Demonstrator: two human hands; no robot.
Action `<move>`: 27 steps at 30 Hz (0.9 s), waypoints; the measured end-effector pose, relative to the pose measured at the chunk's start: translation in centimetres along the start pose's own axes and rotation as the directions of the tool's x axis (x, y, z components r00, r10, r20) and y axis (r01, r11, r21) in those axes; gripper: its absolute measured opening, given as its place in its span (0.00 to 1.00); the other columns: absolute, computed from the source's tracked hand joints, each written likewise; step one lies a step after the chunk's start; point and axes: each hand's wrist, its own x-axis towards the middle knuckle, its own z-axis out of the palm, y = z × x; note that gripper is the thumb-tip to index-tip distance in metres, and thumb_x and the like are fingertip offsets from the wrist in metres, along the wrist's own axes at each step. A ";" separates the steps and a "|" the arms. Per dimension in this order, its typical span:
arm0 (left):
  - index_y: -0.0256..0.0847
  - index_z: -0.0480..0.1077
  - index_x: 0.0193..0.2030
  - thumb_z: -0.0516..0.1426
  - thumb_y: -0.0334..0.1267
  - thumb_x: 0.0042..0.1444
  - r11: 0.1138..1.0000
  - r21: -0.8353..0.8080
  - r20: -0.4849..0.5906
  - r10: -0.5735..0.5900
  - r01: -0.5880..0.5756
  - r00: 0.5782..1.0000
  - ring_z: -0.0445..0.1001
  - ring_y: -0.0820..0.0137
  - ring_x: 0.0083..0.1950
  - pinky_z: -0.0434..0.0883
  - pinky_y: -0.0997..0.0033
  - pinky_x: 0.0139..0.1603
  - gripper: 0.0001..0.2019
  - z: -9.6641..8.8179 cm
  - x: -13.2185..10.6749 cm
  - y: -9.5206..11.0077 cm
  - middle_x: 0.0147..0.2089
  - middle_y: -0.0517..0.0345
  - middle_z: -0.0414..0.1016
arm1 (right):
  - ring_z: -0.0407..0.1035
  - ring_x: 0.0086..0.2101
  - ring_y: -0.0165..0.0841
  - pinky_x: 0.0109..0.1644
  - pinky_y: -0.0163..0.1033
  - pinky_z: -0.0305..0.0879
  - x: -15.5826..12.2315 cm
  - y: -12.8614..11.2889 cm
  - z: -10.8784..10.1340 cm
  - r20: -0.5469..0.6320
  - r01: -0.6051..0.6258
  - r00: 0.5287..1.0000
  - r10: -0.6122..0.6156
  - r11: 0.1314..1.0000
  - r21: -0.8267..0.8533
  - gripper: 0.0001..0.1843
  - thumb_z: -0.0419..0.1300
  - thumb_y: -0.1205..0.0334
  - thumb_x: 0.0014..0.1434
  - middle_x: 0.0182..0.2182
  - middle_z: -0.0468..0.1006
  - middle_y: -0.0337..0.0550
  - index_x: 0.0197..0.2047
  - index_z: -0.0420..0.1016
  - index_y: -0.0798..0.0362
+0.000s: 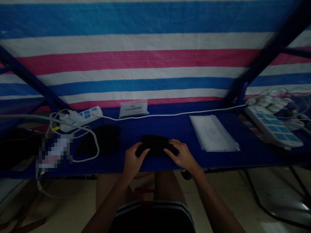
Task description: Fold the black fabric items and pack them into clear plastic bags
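A black bundle [156,148], seemingly folded or rolled cloth, lies on the blue tabletop [170,124] near its front edge. Its exact kind is too dark to make out. My left hand [134,158] grips the left end, thumb on the near side and fingers mostly hidden behind. At the right end, my right hand [182,156] holds it in the same way. Left of the bundle lies a flat black cloth piece [107,139]. To the right rests a stack of whitish plastic bags [212,132].
A clear packet marked ROCKBROS [133,108] lies at the back. White power strips [88,113] stand at left and right [274,126], with tangled plugs and cables. One white cable [170,115] runs across the rear. Blue frame bars [264,55] rise before a striped sheet [145,61].
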 end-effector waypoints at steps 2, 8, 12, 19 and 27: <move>0.42 0.78 0.45 0.64 0.46 0.61 1.000 -0.024 -0.009 -0.020 0.019 1.000 0.83 0.61 0.43 0.76 0.65 0.47 0.11 0.0 -0.1 0.1 0.41 0.55 0.85 | 0.80 0.42 0.44 0.48 0.49 0.75 0.0 0.2 0.1 -0.003 -0.037 0.999 0.037 0.999 0.009 0.12 0.61 0.53 0.68 0.41 0.86 0.52 0.42 0.80 0.53; 0.41 0.78 0.42 0.62 0.49 0.62 0.995 -0.054 -0.004 -0.084 0.083 0.996 0.82 0.61 0.42 0.75 0.67 0.44 0.13 0.2 0.0 0.4 0.39 0.55 0.84 | 0.79 0.38 0.42 0.44 0.44 0.73 0.2 0.2 0.1 -0.012 -0.136 0.991 0.136 0.991 0.020 0.14 0.61 0.50 0.69 0.36 0.85 0.46 0.36 0.79 0.50; 0.40 0.76 0.35 0.61 0.53 0.62 0.992 -0.026 0.026 -0.126 0.126 0.992 0.80 0.61 0.37 0.71 0.68 0.38 0.17 0.4 0.6 0.4 0.34 0.54 0.82 | 0.76 0.32 0.38 0.40 0.41 0.68 0.6 -0.2 -0.1 0.014 -0.142 0.990 0.141 0.989 0.043 0.18 0.58 0.50 0.71 0.30 0.82 0.41 0.31 0.75 0.49; 0.41 0.73 0.30 0.58 0.56 0.65 0.992 0.059 -0.010 -0.114 0.115 0.993 0.76 0.64 0.33 0.66 0.68 0.36 0.21 0.8 1.5 0.1 0.29 0.57 0.78 | 0.75 0.32 0.38 0.39 0.40 0.65 0.7 -0.1 -0.2 0.036 -0.176 0.984 0.175 0.983 0.057 0.21 0.54 0.48 0.73 0.30 0.82 0.42 0.33 0.77 0.50; 0.43 0.76 0.39 0.59 0.55 0.65 0.970 0.212 -0.014 -0.119 0.119 0.993 0.77 0.64 0.33 0.65 0.68 0.36 0.17 1.0 2.8 0.4 0.31 0.58 0.78 | 0.73 0.30 0.36 0.36 0.38 0.64 0.8 -0.2 -0.2 0.005 -0.229 0.973 0.229 0.973 0.010 0.21 0.55 0.48 0.71 0.29 0.79 0.41 0.31 0.74 0.51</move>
